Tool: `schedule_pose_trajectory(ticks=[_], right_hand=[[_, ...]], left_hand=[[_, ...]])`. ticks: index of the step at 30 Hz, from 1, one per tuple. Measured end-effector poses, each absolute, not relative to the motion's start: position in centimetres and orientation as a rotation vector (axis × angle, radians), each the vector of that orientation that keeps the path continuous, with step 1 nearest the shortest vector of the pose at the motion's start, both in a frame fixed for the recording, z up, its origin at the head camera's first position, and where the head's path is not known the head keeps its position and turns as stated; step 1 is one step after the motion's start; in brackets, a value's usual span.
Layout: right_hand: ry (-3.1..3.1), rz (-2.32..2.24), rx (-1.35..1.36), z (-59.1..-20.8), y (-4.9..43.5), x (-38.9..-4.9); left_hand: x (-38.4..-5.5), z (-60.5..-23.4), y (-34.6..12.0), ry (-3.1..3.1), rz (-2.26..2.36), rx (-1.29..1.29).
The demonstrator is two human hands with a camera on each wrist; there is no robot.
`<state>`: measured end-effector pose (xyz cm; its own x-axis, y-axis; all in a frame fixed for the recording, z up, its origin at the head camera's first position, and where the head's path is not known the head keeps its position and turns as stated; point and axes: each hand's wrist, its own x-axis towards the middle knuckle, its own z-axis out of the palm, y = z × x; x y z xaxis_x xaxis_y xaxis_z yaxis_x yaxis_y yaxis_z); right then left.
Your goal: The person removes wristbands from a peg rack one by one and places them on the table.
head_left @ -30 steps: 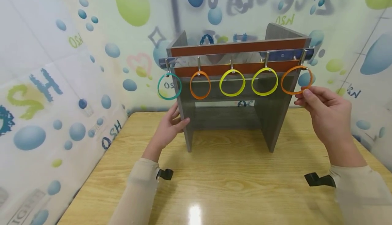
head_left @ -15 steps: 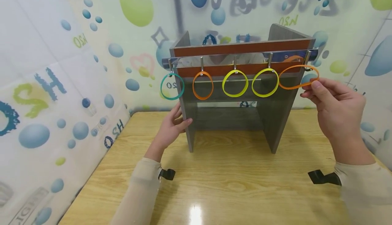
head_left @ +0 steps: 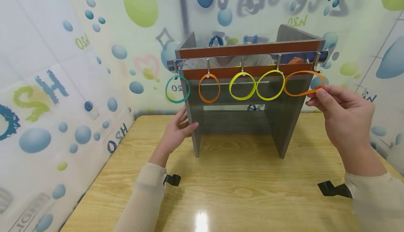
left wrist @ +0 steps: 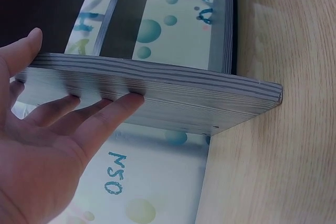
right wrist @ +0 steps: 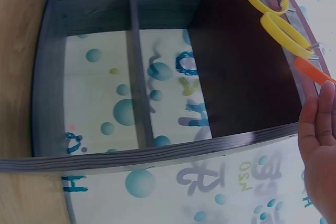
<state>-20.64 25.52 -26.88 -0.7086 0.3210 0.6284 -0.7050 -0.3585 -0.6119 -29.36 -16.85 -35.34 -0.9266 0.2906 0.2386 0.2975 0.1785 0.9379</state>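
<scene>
My right hand [head_left: 348, 119] pinches the right-hand orange wristband [head_left: 298, 94] between thumb and fingers, pulling it into a wide oval. Its top edge lies level with the tip of the rightmost metal hook [head_left: 316, 61], and its left end meets a yellow wristband [head_left: 268, 99]. In the right wrist view only a strip of the orange band shows beside the fingers. My left hand [head_left: 173, 133] holds the left side panel of the grey stand [head_left: 290, 119]. The left wrist view shows its fingers [left wrist: 107, 119] along the panel's outer face and the thumb over the edge.
Another yellow wristband [head_left: 242, 99], an orange one [head_left: 209, 101] and a teal one [head_left: 177, 102] hang from the other hooks on the shiny rail. The stand rests on a wooden table [head_left: 240, 190], with patterned walls [head_left: 142, 84] behind and beside it.
The right hand drew the orange band rightward, stretching it, then moved it slightly left and down; the neighbouring yellow band shifted left. The left hand keeps its hold on the stand.
</scene>
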Motion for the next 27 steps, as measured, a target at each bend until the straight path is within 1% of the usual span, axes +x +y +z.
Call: schedule_pose_trajectory(ticks=[15,21,27], right_hand=[[-1.244,2.226,0.42,-28.8,26.3,-20.0],[-1.316,2.257,0.438,-29.8,26.6,-19.6],[-1.385,2.284,0.467,-31.2,25.9,-19.6]], left_hand=[[-29.3,-35.4,-16.9,-2.387,-1.916,-0.64],[-29.3,-35.4,-16.9,-2.378,-1.925,-0.643],[-29.3,-35.4,-16.8,-2.383,-1.928,-0.63]])
